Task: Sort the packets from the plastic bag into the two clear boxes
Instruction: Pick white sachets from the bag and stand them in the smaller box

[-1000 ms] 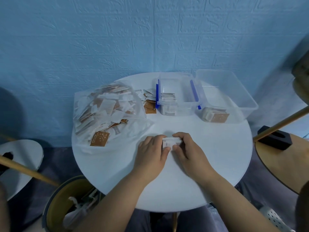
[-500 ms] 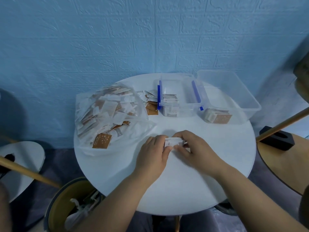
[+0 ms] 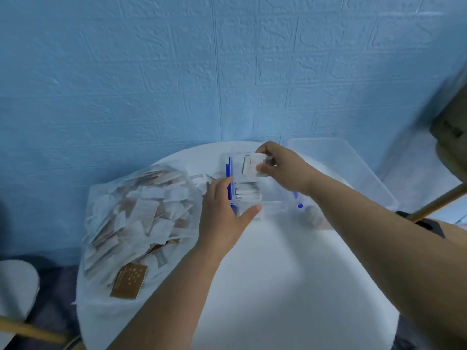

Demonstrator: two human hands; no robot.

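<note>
A clear plastic bag (image 3: 136, 223) full of white and brown packets lies on the left of the round white table (image 3: 265, 286). A small clear box (image 3: 273, 208) with blue clips stands at the back middle, with white packets (image 3: 246, 192) inside. My right hand (image 3: 283, 165) holds a stack of white packets (image 3: 250, 165) above that box. My left hand (image 3: 222, 213) grips the box's front left corner, thumb on the front wall. A larger clear box (image 3: 353, 173) stands to the right, partly hidden by my right forearm.
A brown packet (image 3: 129, 281) sticks out at the bag's near end. Loose packets (image 3: 202, 179) lie between bag and small box. A blue wall stands right behind the table. A wooden pole (image 3: 437, 203) and a dark object are at the right edge.
Both hands left the table's middle and moved back to the small box. My right hand carried the white packet stack over the box, and my left hand took hold of the box.
</note>
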